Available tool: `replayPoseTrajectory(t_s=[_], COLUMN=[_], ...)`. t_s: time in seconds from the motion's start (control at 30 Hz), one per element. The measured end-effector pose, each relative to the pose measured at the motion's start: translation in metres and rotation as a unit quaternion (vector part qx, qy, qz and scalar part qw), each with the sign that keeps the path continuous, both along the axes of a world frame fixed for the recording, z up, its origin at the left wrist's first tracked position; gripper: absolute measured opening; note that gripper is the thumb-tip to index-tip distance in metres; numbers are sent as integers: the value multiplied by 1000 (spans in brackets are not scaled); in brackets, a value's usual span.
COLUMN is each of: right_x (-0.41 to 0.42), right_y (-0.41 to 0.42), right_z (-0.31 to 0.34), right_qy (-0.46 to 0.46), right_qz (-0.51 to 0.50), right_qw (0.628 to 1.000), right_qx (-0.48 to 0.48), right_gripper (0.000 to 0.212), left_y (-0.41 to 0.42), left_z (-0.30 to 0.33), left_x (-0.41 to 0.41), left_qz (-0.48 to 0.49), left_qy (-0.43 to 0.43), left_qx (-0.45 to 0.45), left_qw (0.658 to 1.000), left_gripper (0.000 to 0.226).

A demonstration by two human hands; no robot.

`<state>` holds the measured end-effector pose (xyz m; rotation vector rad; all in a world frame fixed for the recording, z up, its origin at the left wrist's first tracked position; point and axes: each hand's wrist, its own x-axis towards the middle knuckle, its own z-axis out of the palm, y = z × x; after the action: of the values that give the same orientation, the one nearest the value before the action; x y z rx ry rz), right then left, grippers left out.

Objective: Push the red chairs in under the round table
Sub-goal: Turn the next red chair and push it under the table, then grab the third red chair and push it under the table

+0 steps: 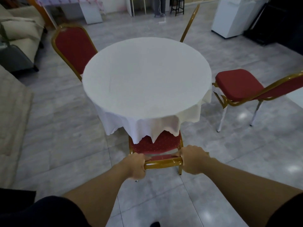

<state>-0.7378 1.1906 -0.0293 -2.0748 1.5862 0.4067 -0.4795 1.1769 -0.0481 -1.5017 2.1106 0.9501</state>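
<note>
Red chairs (74,46): four, one showing only a gold frame edge
Round table (146,77): one
White tablecloth (147,126): one
Hands (135,167): two

You're looking down at a grey tiled floor (65,145), glossy enough to throw back light patches at the right. On it stands the round desk (147,76) under a white cloth (142,126) whose scalloped edge hangs down. Four red chairs stand on the tiles around it: near (155,145), left (73,48), right (237,86), far (190,22).
</note>
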Motion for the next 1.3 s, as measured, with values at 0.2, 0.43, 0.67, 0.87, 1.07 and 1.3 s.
replayPoseTrajectory(t_s=[0.2,0.43,0.67,0.87,1.07,1.3], right_x=[-1,-42,-150,-278,-382,-480], right_y=[1,-8,-30,-44,-43,-65], right_z=[1,18,78,126,157,169], right_qy=[-28,-148,-126,-114,-85,-82], right_qz=[29,-15,-116,-193,-218,-262], right_qw=[999,981,984,974,969,955], right_qx=[35,126,45,-19,-78,-116], right_gripper=[41,80,121,85,97,102], left_y=[0,-15,-39,-72,-95,-136], left_z=[5,57,131,161,176,194], left_x=[0,-45,-164,-291,-393,-506], left_qz=[-2,-55,-10,15,-32,-64], left_qy=[-28,-129,-76,0,9,33], left_qx=[36,95,72,-81,-150,-173], left_qw=[999,986,994,997,988,982], left_gripper=[81,103,95,75,86,83])
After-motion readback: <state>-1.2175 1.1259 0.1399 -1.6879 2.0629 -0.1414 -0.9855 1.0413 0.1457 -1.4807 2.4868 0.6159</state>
